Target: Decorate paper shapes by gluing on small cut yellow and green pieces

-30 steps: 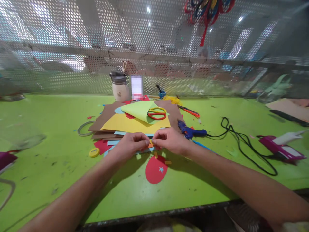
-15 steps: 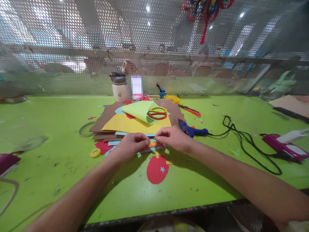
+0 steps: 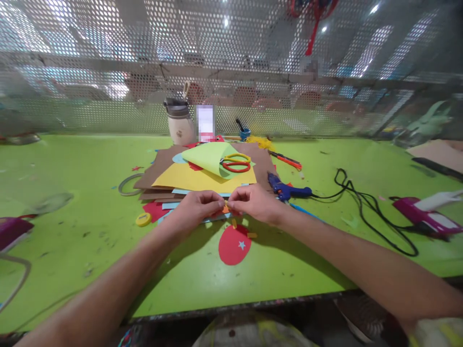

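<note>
My left hand (image 3: 197, 206) and my right hand (image 3: 255, 203) meet over the front edge of the paper stack, both closed in a pinch. Between their fingertips is a small yellow paper strip (image 3: 226, 204), mostly covered by the fingers. A bit of orange paper (image 3: 225, 210) shows just beneath it. Nearer to me, a red paper oval (image 3: 231, 253) bearing a pale blue star (image 3: 242, 245) lies flat on the table. Two short yellow strips stick out at its top and right edges.
On the brown cardboard (image 3: 162, 161) and yellow paper (image 3: 173, 179) rests a green paper cone (image 3: 206, 156) with scissors (image 3: 237, 163). To the right lies a blue glue gun (image 3: 287, 189) with its black cord. A yellow tape measure (image 3: 143, 220), tape ring (image 3: 126, 188) and bottle (image 3: 180, 125) stand leftward.
My fingertips have drawn closer together, covering more of the yellow strip. The whole scene sits slightly higher in view as the camera tilts down. The red oval stays on the table.
</note>
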A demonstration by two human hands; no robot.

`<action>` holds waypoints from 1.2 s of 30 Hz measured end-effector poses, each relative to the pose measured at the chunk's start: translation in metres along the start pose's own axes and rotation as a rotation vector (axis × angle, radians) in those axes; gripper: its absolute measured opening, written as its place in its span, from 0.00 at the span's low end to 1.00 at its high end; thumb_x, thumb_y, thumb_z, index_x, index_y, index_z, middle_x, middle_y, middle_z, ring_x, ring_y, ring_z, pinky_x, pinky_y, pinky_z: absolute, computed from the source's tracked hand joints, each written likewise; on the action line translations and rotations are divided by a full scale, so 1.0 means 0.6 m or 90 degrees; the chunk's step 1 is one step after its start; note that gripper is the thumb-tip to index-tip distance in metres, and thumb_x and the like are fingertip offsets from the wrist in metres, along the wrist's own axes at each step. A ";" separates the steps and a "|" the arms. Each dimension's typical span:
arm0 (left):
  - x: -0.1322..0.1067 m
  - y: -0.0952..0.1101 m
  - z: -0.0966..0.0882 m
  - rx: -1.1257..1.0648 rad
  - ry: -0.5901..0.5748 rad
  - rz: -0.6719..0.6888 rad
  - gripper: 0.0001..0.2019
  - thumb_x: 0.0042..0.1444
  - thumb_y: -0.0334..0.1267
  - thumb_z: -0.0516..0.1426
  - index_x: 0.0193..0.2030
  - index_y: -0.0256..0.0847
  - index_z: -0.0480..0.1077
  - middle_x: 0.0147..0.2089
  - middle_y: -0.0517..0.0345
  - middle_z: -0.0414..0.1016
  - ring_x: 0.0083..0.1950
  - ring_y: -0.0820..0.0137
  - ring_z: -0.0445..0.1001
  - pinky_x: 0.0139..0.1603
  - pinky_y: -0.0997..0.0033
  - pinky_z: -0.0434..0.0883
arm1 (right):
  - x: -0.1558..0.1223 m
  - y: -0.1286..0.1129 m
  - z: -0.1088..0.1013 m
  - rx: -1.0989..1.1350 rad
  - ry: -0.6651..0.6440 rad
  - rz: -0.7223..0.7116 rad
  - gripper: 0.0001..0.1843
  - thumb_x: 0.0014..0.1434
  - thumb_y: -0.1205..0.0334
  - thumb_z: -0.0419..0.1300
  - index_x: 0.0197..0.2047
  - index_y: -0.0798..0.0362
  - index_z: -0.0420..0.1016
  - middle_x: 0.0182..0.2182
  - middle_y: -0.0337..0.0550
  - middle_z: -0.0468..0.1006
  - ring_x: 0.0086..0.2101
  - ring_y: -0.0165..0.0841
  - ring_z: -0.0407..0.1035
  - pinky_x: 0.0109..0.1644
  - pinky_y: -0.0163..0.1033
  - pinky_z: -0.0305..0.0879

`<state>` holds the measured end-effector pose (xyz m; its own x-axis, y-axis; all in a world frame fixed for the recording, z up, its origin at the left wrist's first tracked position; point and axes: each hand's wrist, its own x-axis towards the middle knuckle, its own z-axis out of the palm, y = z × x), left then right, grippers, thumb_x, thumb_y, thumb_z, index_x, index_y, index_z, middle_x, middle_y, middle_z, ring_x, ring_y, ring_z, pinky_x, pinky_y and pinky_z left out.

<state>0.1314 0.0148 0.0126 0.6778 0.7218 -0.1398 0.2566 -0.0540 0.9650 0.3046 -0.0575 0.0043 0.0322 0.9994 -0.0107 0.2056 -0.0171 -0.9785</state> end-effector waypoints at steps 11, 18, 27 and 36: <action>-0.021 0.021 -0.012 0.259 -0.051 0.021 0.11 0.47 0.47 0.61 0.29 0.41 0.78 0.27 0.57 0.77 0.29 0.66 0.70 0.29 0.70 0.61 | -0.035 0.013 -0.051 0.035 0.031 0.062 0.08 0.50 0.60 0.68 0.26 0.55 0.74 0.20 0.39 0.79 0.21 0.30 0.71 0.29 0.38 0.69; -0.069 0.010 0.027 0.534 0.009 0.014 0.14 0.51 0.49 0.59 0.24 0.42 0.76 0.32 0.49 0.76 0.31 0.57 0.71 0.30 0.65 0.55 | -0.057 0.033 -0.063 -0.001 0.045 0.065 0.08 0.49 0.60 0.67 0.27 0.55 0.74 0.21 0.40 0.79 0.22 0.30 0.72 0.29 0.38 0.71; -0.088 0.010 0.070 0.757 -0.025 0.031 0.16 0.55 0.49 0.60 0.39 0.36 0.71 0.45 0.43 0.72 0.41 0.54 0.74 0.39 0.61 0.65 | -0.056 0.045 -0.060 -0.161 0.084 0.005 0.03 0.53 0.66 0.61 0.27 0.54 0.74 0.23 0.39 0.77 0.26 0.31 0.70 0.32 0.38 0.65; -0.098 0.015 0.081 0.750 -0.018 0.022 0.18 0.55 0.49 0.60 0.42 0.34 0.71 0.45 0.42 0.70 0.47 0.51 0.72 0.46 0.57 0.68 | -0.071 0.027 -0.052 -0.261 0.033 -0.017 0.04 0.56 0.68 0.60 0.30 0.55 0.74 0.26 0.40 0.77 0.28 0.31 0.68 0.33 0.35 0.62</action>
<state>0.1272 -0.0616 0.0188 0.7083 0.6926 -0.1362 0.7055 -0.6881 0.1697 0.3372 -0.1015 -0.0047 0.0686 0.9971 0.0343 0.5790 -0.0117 -0.8153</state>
